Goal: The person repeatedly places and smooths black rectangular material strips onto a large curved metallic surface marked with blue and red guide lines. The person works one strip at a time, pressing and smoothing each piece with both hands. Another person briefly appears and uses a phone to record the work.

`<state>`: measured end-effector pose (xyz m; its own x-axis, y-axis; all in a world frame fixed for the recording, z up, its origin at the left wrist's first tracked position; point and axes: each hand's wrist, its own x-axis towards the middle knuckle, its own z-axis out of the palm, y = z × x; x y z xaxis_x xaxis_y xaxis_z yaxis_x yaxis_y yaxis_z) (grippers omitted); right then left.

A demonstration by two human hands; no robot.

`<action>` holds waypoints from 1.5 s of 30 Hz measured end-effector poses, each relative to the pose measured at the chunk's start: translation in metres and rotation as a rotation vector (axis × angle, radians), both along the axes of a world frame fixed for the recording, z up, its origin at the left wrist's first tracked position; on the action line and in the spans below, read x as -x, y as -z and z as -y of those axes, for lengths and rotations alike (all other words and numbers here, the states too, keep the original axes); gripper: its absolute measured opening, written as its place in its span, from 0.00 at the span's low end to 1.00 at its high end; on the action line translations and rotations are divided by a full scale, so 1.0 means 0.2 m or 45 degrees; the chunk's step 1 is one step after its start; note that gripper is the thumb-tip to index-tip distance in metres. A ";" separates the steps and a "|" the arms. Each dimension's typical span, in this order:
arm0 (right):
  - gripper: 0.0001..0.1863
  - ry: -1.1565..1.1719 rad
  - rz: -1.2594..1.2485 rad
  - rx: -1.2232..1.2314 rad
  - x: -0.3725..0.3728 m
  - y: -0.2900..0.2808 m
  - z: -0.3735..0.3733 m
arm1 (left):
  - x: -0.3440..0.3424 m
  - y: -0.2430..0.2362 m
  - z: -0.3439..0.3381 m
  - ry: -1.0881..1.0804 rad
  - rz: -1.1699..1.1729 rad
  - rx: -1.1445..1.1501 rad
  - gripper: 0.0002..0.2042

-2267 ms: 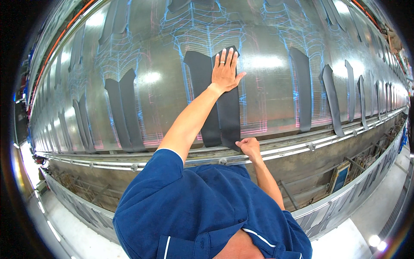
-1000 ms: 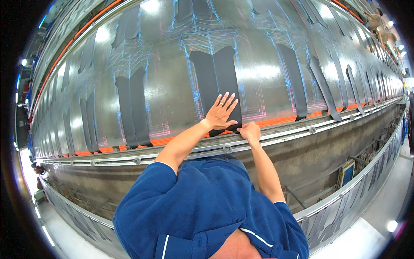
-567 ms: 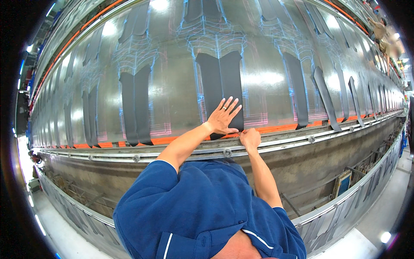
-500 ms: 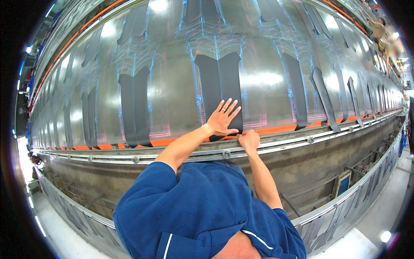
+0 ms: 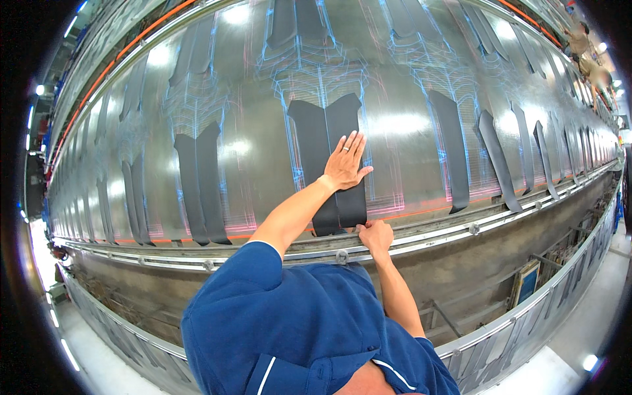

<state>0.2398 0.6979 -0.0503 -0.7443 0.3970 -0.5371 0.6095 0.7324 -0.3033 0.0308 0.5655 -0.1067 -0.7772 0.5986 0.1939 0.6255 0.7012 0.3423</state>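
Two dark grey fabric pieces lie side by side as a pair on the long metal table, the left piece (image 5: 311,138) and the right piece (image 5: 347,207), both with slanted top ends. My left hand (image 5: 345,166) rests flat on the right piece, its fingers stretched up and the thumb out to the side. At the lower right corner of that piece, my right hand (image 5: 377,236) is closed, thumb and finger pinching the edge. Blue and pink projected lines surround the pair.
A similar grey pair (image 5: 197,184) lies to the left, and single strips (image 5: 451,151) lie to the right. A metal rail (image 5: 296,255) with round knobs runs along the near edge. Another person (image 5: 596,72) is at the far right.
My left hand has slid upward along the right fabric piece, away from its lower edge. My right hand stays at the corner. The whole view has shifted slightly.
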 end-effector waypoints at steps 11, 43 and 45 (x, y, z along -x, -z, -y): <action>0.19 0.013 0.088 0.013 0.03 0.01 0.00 | 0.19 -0.02 -0.09 -0.142 -0.018 -0.092 0.44; 0.17 0.029 -0.052 -0.029 -0.01 0.02 0.02 | -0.13 -0.12 0.00 0.067 0.070 0.135 0.42; 0.16 0.018 -0.082 -0.012 -0.02 0.03 0.02 | -0.42 -0.16 0.07 0.169 0.103 0.065 0.43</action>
